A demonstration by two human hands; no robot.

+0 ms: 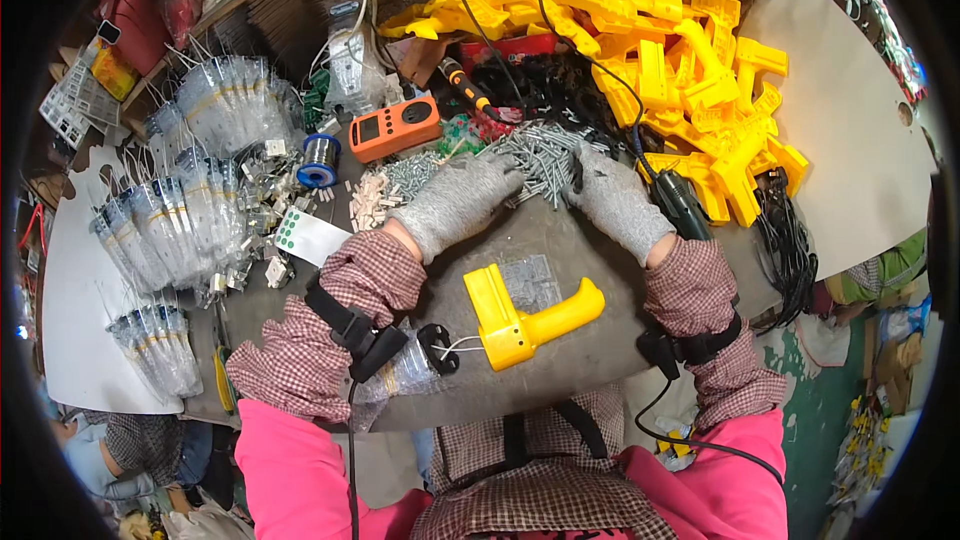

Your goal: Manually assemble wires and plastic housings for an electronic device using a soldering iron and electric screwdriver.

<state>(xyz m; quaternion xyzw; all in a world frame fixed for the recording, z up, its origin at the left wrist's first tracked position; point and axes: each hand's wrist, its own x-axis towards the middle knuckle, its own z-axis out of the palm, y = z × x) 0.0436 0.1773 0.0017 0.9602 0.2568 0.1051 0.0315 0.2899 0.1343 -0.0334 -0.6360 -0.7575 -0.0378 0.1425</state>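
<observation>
So both hands are up at the pile of slim silver metal screws (543, 162) on the grey worktable (450, 280), one from each side. The left hand (458, 202), in a grey knit glove, reaches in from the left with its fingers bent at the edge of the heap — can't tell how far they're closed or if they've pinched a screw. The right hand (615, 202), same kind of glove, is at the right edge, fingertips down at the screws, and its grip is just as hard to read. A black cylindrical corded tool (680, 202) lies just beside the right wrist. Nearer the body there's a yellow plastic gun-shaped housing (510, 325) lying on its side between the forearms, handle toward the right, white wires coming out its left side. Small clear plastic pieces (532, 282) lie just behind it — and the big heap of yellow plastic housings (700, 90) is at the far right.
</observation>
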